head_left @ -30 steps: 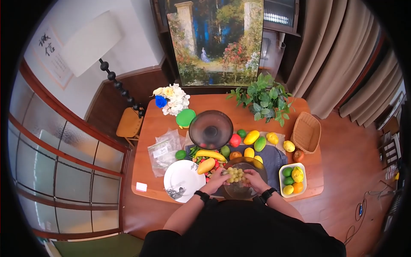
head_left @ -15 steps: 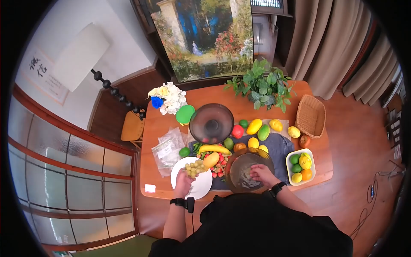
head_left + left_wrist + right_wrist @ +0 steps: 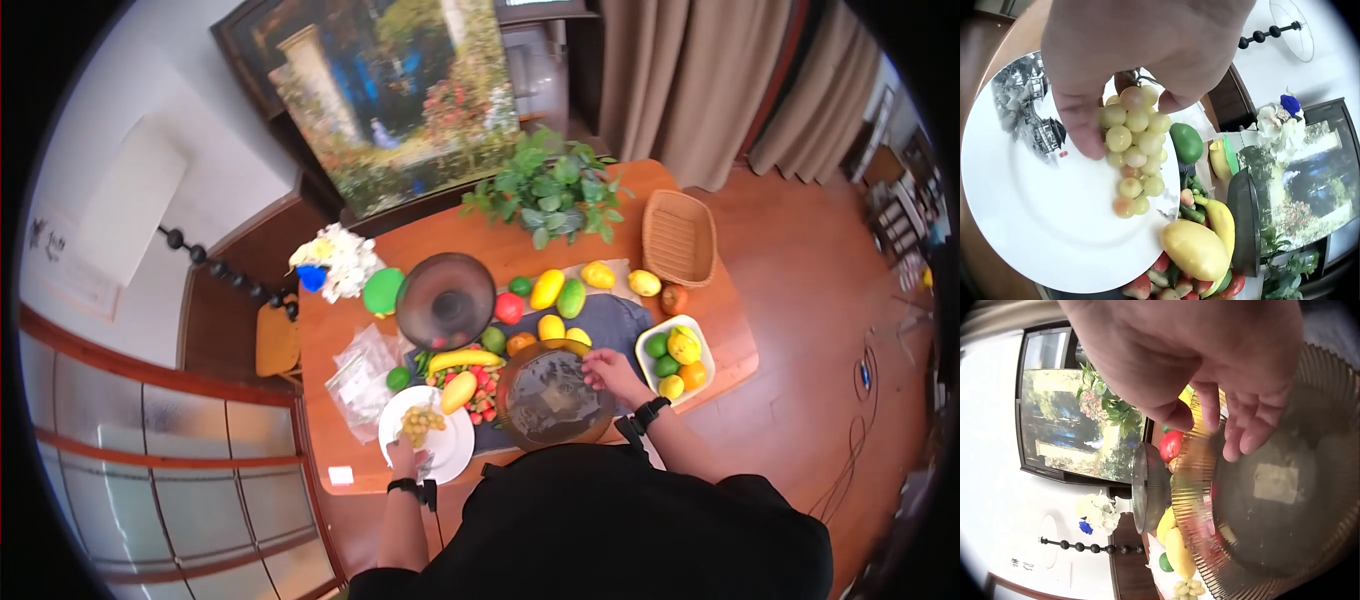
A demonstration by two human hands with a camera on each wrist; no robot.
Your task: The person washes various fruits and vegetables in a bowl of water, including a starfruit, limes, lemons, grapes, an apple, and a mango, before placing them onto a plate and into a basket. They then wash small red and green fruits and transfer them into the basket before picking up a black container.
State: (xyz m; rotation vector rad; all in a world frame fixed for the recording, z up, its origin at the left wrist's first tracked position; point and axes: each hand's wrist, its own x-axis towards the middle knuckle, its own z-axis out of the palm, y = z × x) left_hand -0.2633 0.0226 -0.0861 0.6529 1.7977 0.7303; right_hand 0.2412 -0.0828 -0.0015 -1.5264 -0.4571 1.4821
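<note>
Over the white plate (image 3: pixel 457 440), my left hand (image 3: pixel 403 460) pinches a bunch of pale green grapes (image 3: pixel 1135 147) near its stem. The grapes hang down low over the plate, whose black building print shows in the left wrist view. My right hand (image 3: pixel 612 375) is at the right side of a ribbed amber glass bowl (image 3: pixel 1191 500) that holds water. Its fingers (image 3: pixel 1254 431) are loosely bent over the water with nothing between them. A yellow mango (image 3: pixel 458 392) lies at the plate's right edge, beside a banana (image 3: pixel 466 359) and several strawberries (image 3: pixel 484 407).
A dark footed glass bowl (image 3: pixel 447 300) stands behind the fruit. To the right are a light tray (image 3: pixel 652 381) of fruit and a wicker basket (image 3: pixel 680 240). Plastic bags (image 3: pixel 360 380) lie left of the plate; a green plant (image 3: pixel 550 190) stands at the back.
My left hand has carried the grapes from over the glass bowl leftward and down to the plate. The right hand has let go of them and moved to the bowl's right side.
</note>
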